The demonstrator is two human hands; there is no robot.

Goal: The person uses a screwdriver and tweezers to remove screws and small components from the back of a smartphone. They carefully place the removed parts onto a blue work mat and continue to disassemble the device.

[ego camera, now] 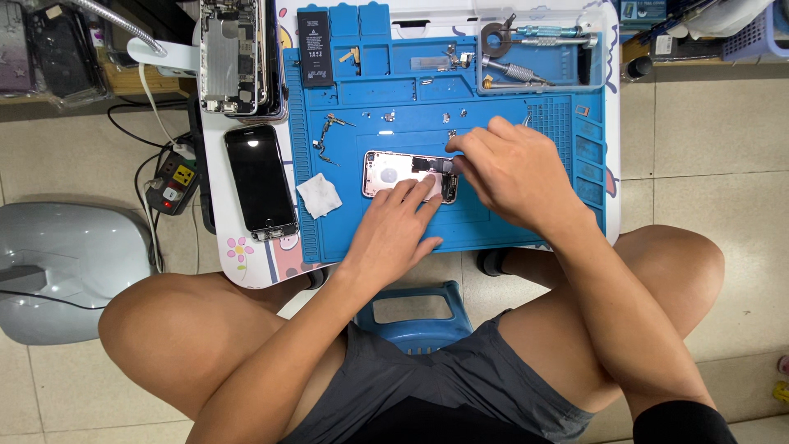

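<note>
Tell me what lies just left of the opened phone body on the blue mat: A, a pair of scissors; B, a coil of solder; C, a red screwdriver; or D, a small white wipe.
D: a small crumpled white wipe lies on the blue mat just left of the opened phone body, which the left hand presses down.

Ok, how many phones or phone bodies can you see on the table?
3: an opened pale phone shell on the blue mat under both hands, a black-screened phone lying left of the mat, and a stripped metal phone frame at top left. That frame may be stacked on others.
</note>
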